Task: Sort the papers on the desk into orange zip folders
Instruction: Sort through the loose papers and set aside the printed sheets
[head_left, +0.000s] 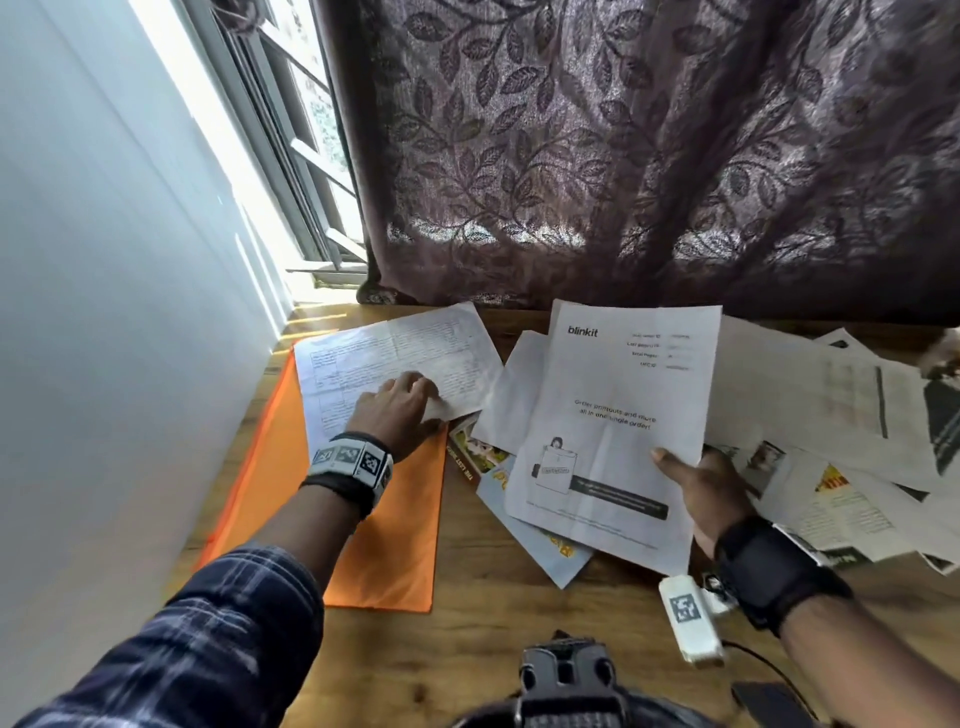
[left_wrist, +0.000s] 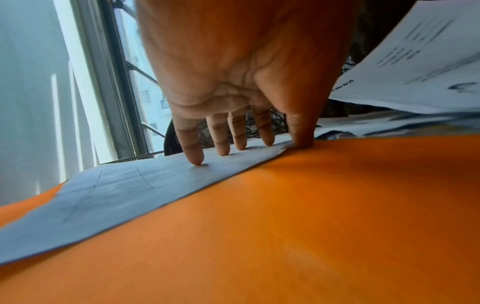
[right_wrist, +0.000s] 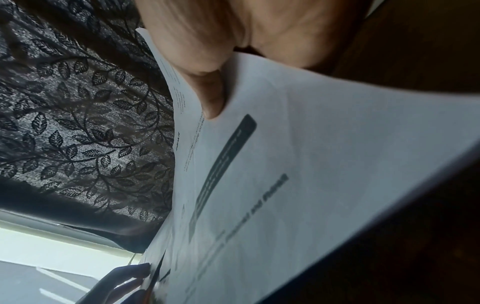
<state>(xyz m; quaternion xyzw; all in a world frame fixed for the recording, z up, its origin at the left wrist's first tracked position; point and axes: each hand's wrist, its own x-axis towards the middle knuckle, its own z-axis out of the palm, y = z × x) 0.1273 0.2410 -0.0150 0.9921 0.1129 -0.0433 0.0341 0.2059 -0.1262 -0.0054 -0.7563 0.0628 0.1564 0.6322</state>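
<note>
An orange zip folder (head_left: 384, 545) lies flat at the left of the wooden desk (head_left: 519, 623). A white printed form (head_left: 395, 353) rests across its far end. My left hand (head_left: 410, 400) presses down on that form with straight fingertips (left_wrist: 197, 160), the thumb at the sheet's near corner on the orange folder (left_wrist: 311, 205). My right hand (head_left: 696, 478) pinches the lower right edge of a white "blinkit" sheet (head_left: 608, 415), thumb (right_wrist: 210, 98) on top and fingers hidden beneath. That blinkit sheet (right_wrist: 311, 164) is lifted slightly above the other papers.
A loose pile of newspapers and leaflets (head_left: 831, 415) covers the right of the desk. Coloured booklets (head_left: 478, 452) lie under the held sheet. A leaf-patterned curtain (head_left: 623, 156) hangs behind, a white wall (head_left: 104, 312) stands at left, and a dark device (head_left: 769, 701) lies near the front edge.
</note>
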